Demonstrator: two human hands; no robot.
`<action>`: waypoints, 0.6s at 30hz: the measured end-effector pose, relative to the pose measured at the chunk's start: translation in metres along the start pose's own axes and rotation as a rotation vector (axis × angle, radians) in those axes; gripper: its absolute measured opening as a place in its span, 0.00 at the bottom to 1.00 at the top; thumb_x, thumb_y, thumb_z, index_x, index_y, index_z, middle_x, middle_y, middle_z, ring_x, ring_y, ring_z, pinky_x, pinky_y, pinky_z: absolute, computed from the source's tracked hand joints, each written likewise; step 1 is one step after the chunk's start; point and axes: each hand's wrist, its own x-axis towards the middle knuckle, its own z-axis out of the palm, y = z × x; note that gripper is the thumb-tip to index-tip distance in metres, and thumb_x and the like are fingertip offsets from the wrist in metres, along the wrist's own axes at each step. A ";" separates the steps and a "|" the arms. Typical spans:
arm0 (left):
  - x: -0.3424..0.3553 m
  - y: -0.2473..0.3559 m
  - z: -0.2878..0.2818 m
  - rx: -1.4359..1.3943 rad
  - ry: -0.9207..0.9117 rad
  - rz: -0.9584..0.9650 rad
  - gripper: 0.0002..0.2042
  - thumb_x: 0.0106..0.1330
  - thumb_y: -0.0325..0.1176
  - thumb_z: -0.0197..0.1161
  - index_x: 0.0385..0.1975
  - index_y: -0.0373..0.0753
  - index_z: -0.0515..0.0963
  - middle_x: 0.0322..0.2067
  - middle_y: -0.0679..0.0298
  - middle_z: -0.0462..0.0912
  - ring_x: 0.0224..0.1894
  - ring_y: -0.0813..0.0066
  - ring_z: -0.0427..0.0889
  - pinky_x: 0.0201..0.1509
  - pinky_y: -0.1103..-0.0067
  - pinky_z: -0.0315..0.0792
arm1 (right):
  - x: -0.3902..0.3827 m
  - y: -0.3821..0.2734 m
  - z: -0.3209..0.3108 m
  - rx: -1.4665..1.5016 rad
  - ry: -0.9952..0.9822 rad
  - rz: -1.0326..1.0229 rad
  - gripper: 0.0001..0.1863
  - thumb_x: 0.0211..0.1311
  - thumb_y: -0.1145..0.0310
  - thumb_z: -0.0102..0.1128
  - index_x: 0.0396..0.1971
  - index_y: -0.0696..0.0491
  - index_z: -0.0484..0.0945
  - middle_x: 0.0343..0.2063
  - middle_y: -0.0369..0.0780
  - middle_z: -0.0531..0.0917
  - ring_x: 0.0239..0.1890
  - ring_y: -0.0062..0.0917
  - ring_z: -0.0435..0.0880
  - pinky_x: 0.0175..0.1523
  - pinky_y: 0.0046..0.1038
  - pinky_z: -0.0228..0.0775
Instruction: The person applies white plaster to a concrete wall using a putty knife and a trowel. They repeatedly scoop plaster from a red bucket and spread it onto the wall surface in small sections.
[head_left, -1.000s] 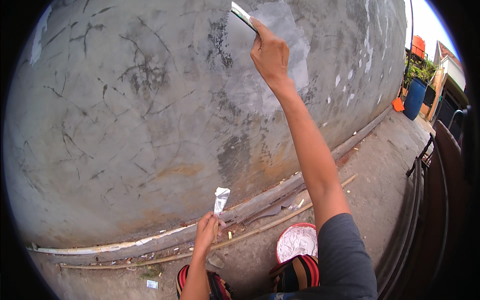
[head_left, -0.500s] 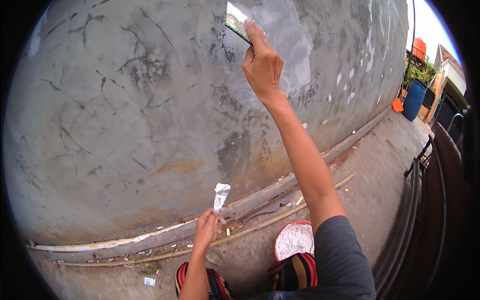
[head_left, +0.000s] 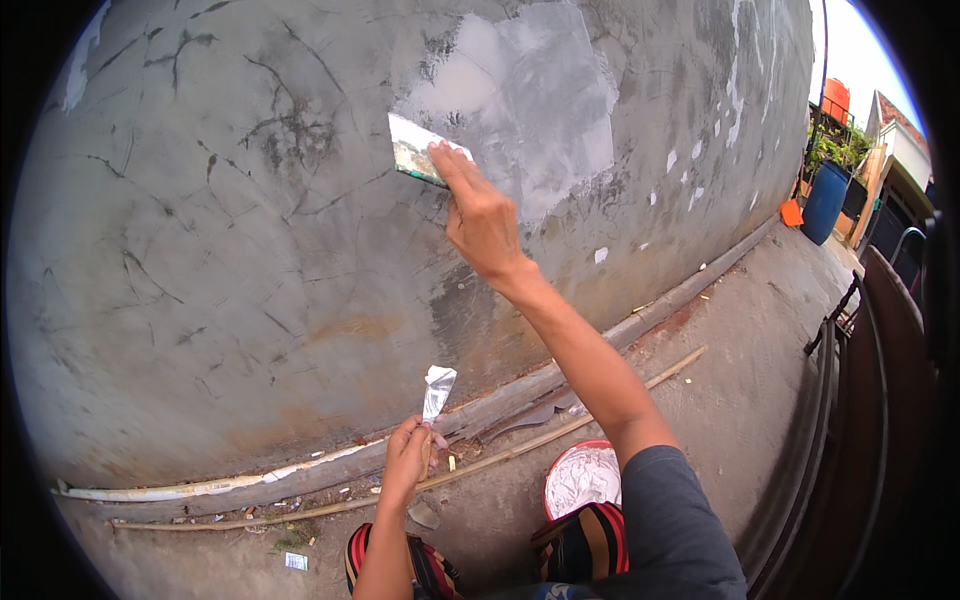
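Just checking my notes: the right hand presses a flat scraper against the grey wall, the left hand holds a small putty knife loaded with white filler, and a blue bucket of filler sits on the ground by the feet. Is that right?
Not quite. In the head view the bucket by the feet has a red rim, not blue. The rest stands: the right hand presses the flat scraper against the grey wall, and the left hand holds the small putty knife.

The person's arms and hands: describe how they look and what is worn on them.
Both hands, the left hand and the right hand, are bare, with no gloves, rings or watch showing. The right arm is bare up to a short grey sleeve at the upper arm. The left forearm is bare too; no sleeve of it is in view.
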 end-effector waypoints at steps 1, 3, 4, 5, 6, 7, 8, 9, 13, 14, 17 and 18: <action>-0.004 0.000 -0.001 0.001 0.001 -0.017 0.13 0.72 0.33 0.47 0.45 0.32 0.75 0.24 0.61 0.78 0.17 0.82 0.68 0.20 0.84 0.62 | 0.019 0.007 -0.016 -0.031 0.066 0.039 0.33 0.52 0.88 0.49 0.61 0.52 0.70 0.58 0.48 0.74 0.60 0.45 0.73 0.60 0.37 0.73; 0.001 -0.001 0.004 0.006 -0.012 0.009 0.13 0.72 0.34 0.47 0.45 0.32 0.75 0.24 0.62 0.78 0.18 0.82 0.68 0.21 0.84 0.62 | 0.063 0.043 -0.044 -0.085 0.166 0.112 0.31 0.54 0.86 0.49 0.60 0.53 0.70 0.58 0.48 0.75 0.59 0.45 0.74 0.59 0.36 0.73; 0.002 -0.003 0.004 0.011 -0.011 0.018 0.13 0.72 0.34 0.47 0.45 0.32 0.75 0.24 0.62 0.78 0.18 0.82 0.69 0.21 0.84 0.63 | 0.074 0.056 -0.048 -0.086 0.201 0.143 0.31 0.54 0.86 0.49 0.61 0.54 0.70 0.58 0.49 0.75 0.59 0.45 0.74 0.59 0.36 0.73; 0.002 -0.004 0.005 0.014 -0.013 0.011 0.13 0.72 0.34 0.47 0.45 0.32 0.75 0.24 0.62 0.78 0.18 0.82 0.69 0.21 0.85 0.63 | 0.072 0.059 -0.042 -0.128 0.197 0.117 0.32 0.53 0.87 0.49 0.61 0.53 0.69 0.57 0.49 0.75 0.59 0.44 0.74 0.57 0.36 0.74; 0.004 -0.006 0.007 0.016 -0.020 0.008 0.13 0.72 0.34 0.47 0.45 0.32 0.75 0.24 0.62 0.78 0.18 0.82 0.69 0.21 0.85 0.63 | 0.068 0.063 -0.028 -0.173 0.194 0.086 0.33 0.53 0.88 0.48 0.62 0.52 0.69 0.57 0.50 0.74 0.59 0.44 0.74 0.56 0.36 0.75; 0.005 -0.007 0.008 0.016 -0.023 0.004 0.13 0.72 0.34 0.47 0.45 0.32 0.75 0.23 0.62 0.77 0.18 0.82 0.69 0.22 0.85 0.63 | 0.063 0.064 -0.010 -0.215 0.188 0.055 0.35 0.53 0.89 0.47 0.63 0.51 0.68 0.57 0.51 0.74 0.60 0.43 0.74 0.54 0.35 0.76; 0.006 -0.007 0.010 0.006 -0.024 -0.008 0.13 0.72 0.34 0.47 0.45 0.32 0.75 0.23 0.62 0.77 0.18 0.82 0.69 0.21 0.85 0.63 | 0.049 0.056 0.003 -0.252 0.144 0.020 0.36 0.52 0.89 0.48 0.64 0.51 0.67 0.59 0.51 0.72 0.61 0.44 0.72 0.56 0.36 0.75; 0.006 -0.007 0.008 0.000 -0.014 -0.019 0.13 0.72 0.34 0.47 0.45 0.32 0.75 0.23 0.62 0.77 0.18 0.82 0.69 0.21 0.85 0.63 | 0.026 0.041 0.019 -0.277 0.101 -0.011 0.37 0.52 0.89 0.49 0.65 0.51 0.65 0.61 0.52 0.69 0.62 0.45 0.70 0.58 0.36 0.74; 0.005 -0.009 0.004 -0.018 -0.013 0.004 0.12 0.73 0.34 0.47 0.45 0.35 0.76 0.24 0.63 0.79 0.18 0.83 0.69 0.23 0.84 0.64 | -0.032 0.008 0.031 -0.186 -0.110 -0.082 0.37 0.52 0.89 0.51 0.65 0.51 0.64 0.63 0.52 0.67 0.64 0.45 0.68 0.61 0.37 0.73; 0.002 -0.007 0.003 -0.002 -0.022 0.002 0.12 0.73 0.34 0.47 0.45 0.35 0.76 0.24 0.63 0.79 0.18 0.83 0.69 0.23 0.84 0.64 | -0.031 0.005 0.023 -0.149 -0.134 -0.083 0.37 0.52 0.89 0.51 0.65 0.52 0.64 0.62 0.52 0.68 0.63 0.45 0.69 0.61 0.37 0.73; -0.005 -0.003 0.001 0.004 -0.050 0.017 0.12 0.73 0.33 0.46 0.45 0.35 0.75 0.24 0.63 0.79 0.18 0.83 0.69 0.24 0.84 0.64 | 0.015 0.004 -0.012 -0.016 0.038 -0.023 0.34 0.51 0.88 0.51 0.63 0.54 0.67 0.58 0.53 0.73 0.61 0.45 0.72 0.60 0.37 0.72; -0.005 -0.005 0.000 0.003 -0.033 0.012 0.12 0.73 0.33 0.46 0.46 0.35 0.75 0.24 0.63 0.79 0.18 0.83 0.69 0.23 0.84 0.64 | 0.024 0.009 -0.016 -0.037 0.125 0.004 0.34 0.52 0.88 0.51 0.63 0.52 0.68 0.57 0.51 0.74 0.61 0.44 0.72 0.60 0.36 0.73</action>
